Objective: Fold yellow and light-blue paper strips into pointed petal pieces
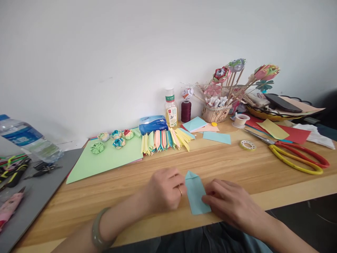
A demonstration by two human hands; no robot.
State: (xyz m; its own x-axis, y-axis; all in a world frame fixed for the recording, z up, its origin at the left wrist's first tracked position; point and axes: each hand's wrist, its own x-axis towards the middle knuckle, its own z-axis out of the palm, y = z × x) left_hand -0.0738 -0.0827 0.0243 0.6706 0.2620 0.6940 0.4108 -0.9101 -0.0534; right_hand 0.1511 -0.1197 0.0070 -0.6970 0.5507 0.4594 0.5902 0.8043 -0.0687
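A small light-blue paper strip lies on the table near its front edge, its top corners folded down to a point. My right hand is at its right side, with thumb and fingers pinched on that edge. Beside the left edge is my left hand, slightly blurred, its fingers curled closed with a ring on one. Nothing shows in those fingers, though the thumb side is hidden.
Behind are a row of folded paper pieces, a blue tissue pack and paper flower heads on green sheets. Scissors, a tape roll and blue paper lie right. A water bottle leans left.
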